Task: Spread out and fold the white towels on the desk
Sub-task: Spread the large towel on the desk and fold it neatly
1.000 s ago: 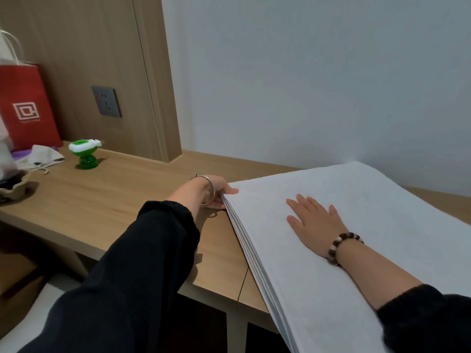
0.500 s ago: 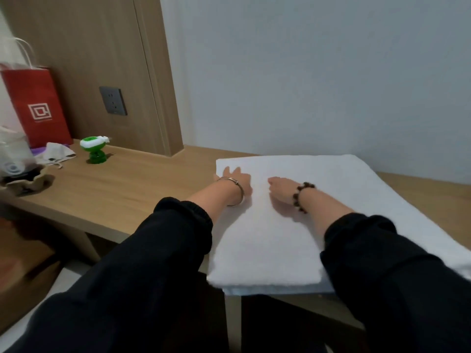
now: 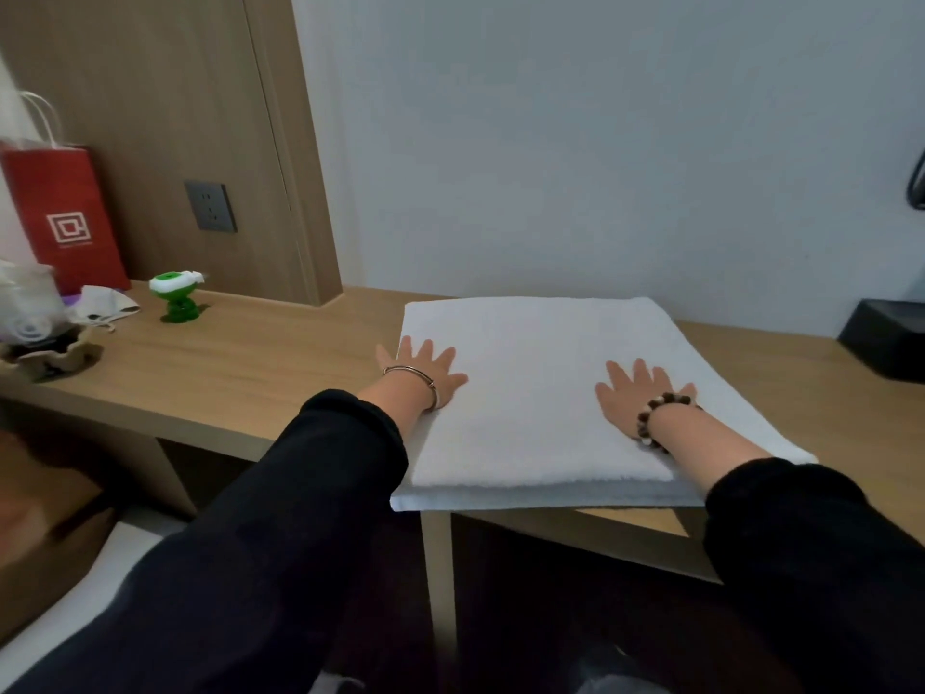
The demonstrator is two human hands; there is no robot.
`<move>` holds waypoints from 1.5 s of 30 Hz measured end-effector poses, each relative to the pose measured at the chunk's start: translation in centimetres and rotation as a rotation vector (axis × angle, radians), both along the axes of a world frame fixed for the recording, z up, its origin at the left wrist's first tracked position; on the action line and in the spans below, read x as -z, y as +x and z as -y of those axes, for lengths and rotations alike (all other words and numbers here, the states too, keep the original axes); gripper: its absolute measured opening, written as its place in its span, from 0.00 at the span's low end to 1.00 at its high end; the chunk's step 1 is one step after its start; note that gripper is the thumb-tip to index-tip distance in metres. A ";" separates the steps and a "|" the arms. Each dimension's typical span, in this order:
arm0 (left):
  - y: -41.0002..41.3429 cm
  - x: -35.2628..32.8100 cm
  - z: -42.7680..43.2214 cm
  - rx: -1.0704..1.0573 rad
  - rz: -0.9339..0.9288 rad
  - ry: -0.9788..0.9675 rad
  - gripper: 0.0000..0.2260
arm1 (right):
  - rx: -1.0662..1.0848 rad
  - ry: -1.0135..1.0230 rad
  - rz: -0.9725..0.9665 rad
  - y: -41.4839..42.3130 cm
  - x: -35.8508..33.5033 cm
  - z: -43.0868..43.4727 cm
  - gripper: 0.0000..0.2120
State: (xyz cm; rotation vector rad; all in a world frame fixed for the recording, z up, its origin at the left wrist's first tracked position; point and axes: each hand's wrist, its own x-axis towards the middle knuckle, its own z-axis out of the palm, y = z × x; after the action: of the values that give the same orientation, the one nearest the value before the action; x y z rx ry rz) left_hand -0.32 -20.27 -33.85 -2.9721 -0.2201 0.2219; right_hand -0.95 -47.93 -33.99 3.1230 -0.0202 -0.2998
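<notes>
Where beneath towel (image 3: 540, 393), desk (image 3: 225, 383) edge hidden

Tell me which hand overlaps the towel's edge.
The left hand, wearing the thin bangle: its outer finger lies past the left edge of the white towel, on the desk. The right hand, with the beaded bracelet, rests wholly on the towel.

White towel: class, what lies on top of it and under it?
On the white towel lie the left hand and right hand, flat, fingers spread. Under it, the desk; anything else is covered.
</notes>
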 end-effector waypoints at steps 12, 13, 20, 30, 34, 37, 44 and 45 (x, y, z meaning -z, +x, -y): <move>5.8 -1.2 4.6 0.148 -0.126 -0.075 0.20 | -0.181 -0.148 0.055 4.0 -5.5 -5.1 0.19; 6.9 -1.5 4.7 0.150 -0.135 -0.055 0.19 | -0.209 -0.110 0.091 5.5 -5.6 -5.6 0.20; 12.3 0.3 5.3 0.173 0.064 -0.274 0.24 | -0.270 0.074 0.164 13.3 -0.4 -4.0 0.26; 13.6 2.4 -0.9 0.035 0.220 -0.242 0.26 | 0.107 0.055 0.226 15.9 1.3 0.1 0.30; 13.3 2.3 -1.5 0.007 0.215 -0.237 0.27 | 0.120 0.061 0.216 16.1 0.9 0.8 0.29; 12.8 2.0 -1.5 -0.023 0.211 -0.255 0.28 | 0.165 0.092 0.222 16.0 1.0 0.8 0.28; 12.4 1.2 -2.4 -0.008 0.113 -0.219 0.26 | 0.301 0.079 0.166 15.9 0.5 1.0 0.29; 12.6 0.9 -2.8 0.015 0.068 -0.203 0.25 | 0.253 0.019 0.176 16.1 0.6 1.1 0.29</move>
State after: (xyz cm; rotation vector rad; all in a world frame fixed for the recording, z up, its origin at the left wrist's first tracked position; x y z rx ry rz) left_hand 12.27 -17.52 -34.72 -3.1850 -0.1931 0.1493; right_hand 15.11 -49.00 -34.55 3.1537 -0.4165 -0.0235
